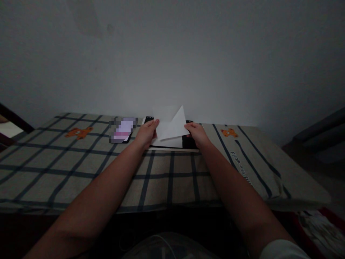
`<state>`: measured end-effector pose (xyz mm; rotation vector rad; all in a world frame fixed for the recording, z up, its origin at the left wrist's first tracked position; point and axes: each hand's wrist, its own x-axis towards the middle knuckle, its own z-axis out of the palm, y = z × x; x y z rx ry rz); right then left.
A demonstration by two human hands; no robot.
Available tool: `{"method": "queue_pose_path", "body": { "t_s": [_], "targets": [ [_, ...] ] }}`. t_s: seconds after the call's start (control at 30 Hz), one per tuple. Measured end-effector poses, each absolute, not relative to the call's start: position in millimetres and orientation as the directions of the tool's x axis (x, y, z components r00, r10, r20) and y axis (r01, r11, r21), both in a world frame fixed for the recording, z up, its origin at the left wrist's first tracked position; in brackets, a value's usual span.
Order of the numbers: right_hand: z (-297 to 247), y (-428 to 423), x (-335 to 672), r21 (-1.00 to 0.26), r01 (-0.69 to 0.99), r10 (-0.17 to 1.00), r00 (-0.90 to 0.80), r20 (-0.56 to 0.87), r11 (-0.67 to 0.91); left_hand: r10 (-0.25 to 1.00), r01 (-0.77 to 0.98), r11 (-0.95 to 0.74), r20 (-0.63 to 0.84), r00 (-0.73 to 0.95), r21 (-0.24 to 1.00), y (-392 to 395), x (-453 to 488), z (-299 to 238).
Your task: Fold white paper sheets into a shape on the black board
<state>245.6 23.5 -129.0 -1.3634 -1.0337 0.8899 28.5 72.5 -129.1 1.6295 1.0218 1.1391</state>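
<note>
A white sheet of paper (172,127), partly folded with one pointed corner standing up, is held between my two hands. My left hand (147,133) pinches its left edge between thumb and fingers. At the right edge, my right hand (197,133) grips the paper with its fingertips. Beneath the paper lies a flat black-and-white book or pad (190,143); the paper and my hands hide much of it, so its exact kind is unclear.
A checked tablecloth (161,180) with orange bear prints covers the table. Left of my left hand lies a phone (123,130) with its screen lit and blurred out. Behind the table rises a plain grey wall (172,54).
</note>
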Motion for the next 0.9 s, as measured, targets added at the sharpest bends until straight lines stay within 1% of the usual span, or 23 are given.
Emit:
{"method": "queue_pose_path", "body": {
  "t_s": [0.1,0.23,0.5,0.63,0.73,0.8,0.9],
  "targets": [
    [-129,24,247,-1.000,0.020,0.964,0.267,0.014,0.009,0.958,-0.100,-0.097,0.120,0.262,0.990,70,29,-127],
    [-128,25,248,-0.997,-0.047,0.967,0.250,0.049,0.063,0.938,-0.196,-0.012,0.079,0.337,0.981,65,30,-121],
    [-125,23,249,-0.985,-0.169,0.981,0.195,-0.015,0.018,0.930,-0.234,0.078,0.014,0.366,0.969,66,28,-118],
    [-125,23,248,-0.977,-0.210,0.981,0.194,-0.008,0.033,0.852,-0.292,0.239,-0.056,0.521,0.926,65,23,-112],
    [-125,23,246,-0.976,-0.208,0.987,0.156,0.035,0.067,0.804,-0.321,0.362,-0.119,0.582,0.875,61,23,-109],
    [-125,22,245,-0.979,-0.186,0.991,0.122,0.055,0.078,0.771,-0.286,0.407,-0.159,0.617,0.867,56,24,-109],
    [-127,22,244,-0.984,-0.160,0.994,0.086,0.069,0.082,0.699,-0.113,0.416,-0.238,0.674,0.903,49,26,-109]
  ]
}}
